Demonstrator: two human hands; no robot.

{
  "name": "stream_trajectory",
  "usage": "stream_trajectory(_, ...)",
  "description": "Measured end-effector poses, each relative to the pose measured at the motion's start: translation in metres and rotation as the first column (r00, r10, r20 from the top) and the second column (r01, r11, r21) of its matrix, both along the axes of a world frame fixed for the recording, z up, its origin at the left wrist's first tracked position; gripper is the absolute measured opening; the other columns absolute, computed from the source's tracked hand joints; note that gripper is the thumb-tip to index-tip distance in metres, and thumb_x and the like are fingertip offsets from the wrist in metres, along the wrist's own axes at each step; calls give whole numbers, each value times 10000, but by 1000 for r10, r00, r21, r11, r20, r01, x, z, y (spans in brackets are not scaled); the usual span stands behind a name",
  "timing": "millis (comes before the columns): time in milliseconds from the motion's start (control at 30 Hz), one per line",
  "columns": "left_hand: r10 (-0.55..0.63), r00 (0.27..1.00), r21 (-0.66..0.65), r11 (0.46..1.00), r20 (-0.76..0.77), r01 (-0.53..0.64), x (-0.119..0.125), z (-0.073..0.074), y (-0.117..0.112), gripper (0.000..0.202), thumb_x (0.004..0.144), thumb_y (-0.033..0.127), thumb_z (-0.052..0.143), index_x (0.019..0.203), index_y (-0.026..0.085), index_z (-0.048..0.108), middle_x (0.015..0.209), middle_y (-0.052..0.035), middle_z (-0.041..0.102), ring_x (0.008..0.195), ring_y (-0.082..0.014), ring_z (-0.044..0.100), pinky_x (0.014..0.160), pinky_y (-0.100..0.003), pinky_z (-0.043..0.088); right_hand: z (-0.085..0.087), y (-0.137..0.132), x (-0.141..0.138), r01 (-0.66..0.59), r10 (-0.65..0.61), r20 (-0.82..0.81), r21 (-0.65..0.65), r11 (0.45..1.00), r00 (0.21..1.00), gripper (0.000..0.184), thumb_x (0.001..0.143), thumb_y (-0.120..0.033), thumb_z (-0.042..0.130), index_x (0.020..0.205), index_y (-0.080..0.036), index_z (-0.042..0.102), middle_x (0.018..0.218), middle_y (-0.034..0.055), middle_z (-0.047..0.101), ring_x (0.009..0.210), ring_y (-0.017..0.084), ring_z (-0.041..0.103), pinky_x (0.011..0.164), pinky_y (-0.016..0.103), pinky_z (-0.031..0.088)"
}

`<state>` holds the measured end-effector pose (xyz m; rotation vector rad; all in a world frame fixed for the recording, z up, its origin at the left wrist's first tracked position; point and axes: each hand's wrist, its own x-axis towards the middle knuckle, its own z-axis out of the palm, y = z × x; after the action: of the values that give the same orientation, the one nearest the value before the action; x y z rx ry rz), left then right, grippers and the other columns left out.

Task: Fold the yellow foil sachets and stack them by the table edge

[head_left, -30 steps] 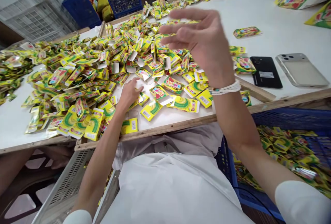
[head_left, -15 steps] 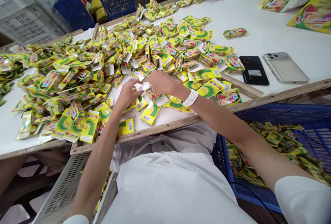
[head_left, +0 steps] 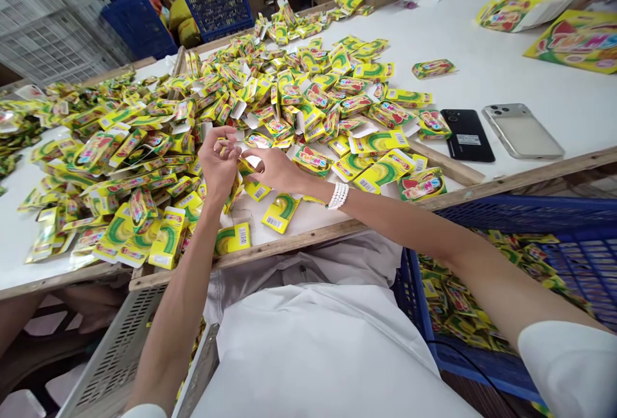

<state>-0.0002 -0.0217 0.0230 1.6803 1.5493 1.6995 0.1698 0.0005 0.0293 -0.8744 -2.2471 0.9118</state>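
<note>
My left hand [head_left: 219, 164] is raised over the near part of the pile, its palm turned inward and fingers curled; what lies inside them, if anything, is hidden. Just right of it, my right hand [head_left: 277, 172] reaches toward its fingertips, thumb and forefinger apart in a C shape. A white beaded bracelet [head_left: 338, 195] circles the right wrist. Around both hands lie small yellow-green printed cartons, some with white end flaps open. One carton [head_left: 312, 159] rests just beyond the right hand, and another carton [head_left: 280, 212] lies flat below it.
A wooden rail [head_left: 308, 241] edges the white table [head_left: 463, 38]. Two phones, one black [head_left: 466, 135] and one in a clear case [head_left: 523, 130], lie at right. A blue crate [head_left: 486, 209] with yellow packs stands below right. Another person's limb [head_left: 99, 308] shows at lower left.
My left hand has lifted and turned, its fingers curling. My right hand has drawn left and slightly down, uncovering a carton. The white-flapped carton between the hands no longer shows there.
</note>
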Motion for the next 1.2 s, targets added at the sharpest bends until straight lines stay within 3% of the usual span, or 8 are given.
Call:
stream_trajectory(267,75,997,57,996,-7,-75,-4,-4,6,558,859,645,848,1234,277,660,1367,-78,691,1154,-187,700,968,-279,615,9,24,9,225,-247,-232,-117,967,941,532,941,-154,718,1472,-142,700,1087,88,823,992,227,805,1006,340,609)
stream_trajectory(433,-41,985,-68,996,169,53,-3,-13,11,631,816,727,841,1133,194,721,1130,-101,806,1009,-210,791,897,-302,660,5,35,12,194,-249,-352,-183,964,902,615,932,-204,712,1544,-167,666,1290,115,791,1038,231,813,960,317,634)
stream_trajectory(700,-121,950,-122,979,289,162,6,-4,1,661,727,609,959,1207,194,773,1015,-62,826,831,-173,792,720,-240,656,-11,51,11,139,-229,-427,-233,963,875,568,850,-162,794,1415,-106,765,1110,99,825,901,217,796,982,377,638)
stream_trajectory(833,-146,956,-144,972,254,186,7,-2,1,592,723,659,949,1049,196,777,951,-46,801,773,-142,754,649,-210,640,-11,52,12,146,-235,-434,-228,963,870,495,845,-192,837,1329,-95,807,1065,98,826,907,213,781,962,354,626)
stream_trajectory(967,-108,981,-92,988,159,124,8,-6,3,548,746,686,906,904,190,733,865,-30,756,699,-121,691,583,-206,603,-9,51,11,131,-204,-461,-186,974,864,389,868,-225,837,1242,-118,837,1107,99,824,908,202,771,909,314,603)
stream_trajectory(1067,-17,1000,-30,999,14,18,8,-9,3,426,814,590,857,835,184,728,798,-12,713,699,-117,671,624,-205,593,-7,51,12,138,-186,-443,-138,981,877,316,862,-380,880,1069,-141,866,955,73,811,890,209,742,850,293,568)
stream_trajectory(1200,24,988,-41,999,-154,-31,8,-7,0,334,871,520,778,885,186,783,875,-31,758,792,-142,693,703,-219,596,-3,49,17,175,-177,-370,-40,984,912,418,885,-520,844,789,-114,811,699,20,649,755,159,595,726,272,448)
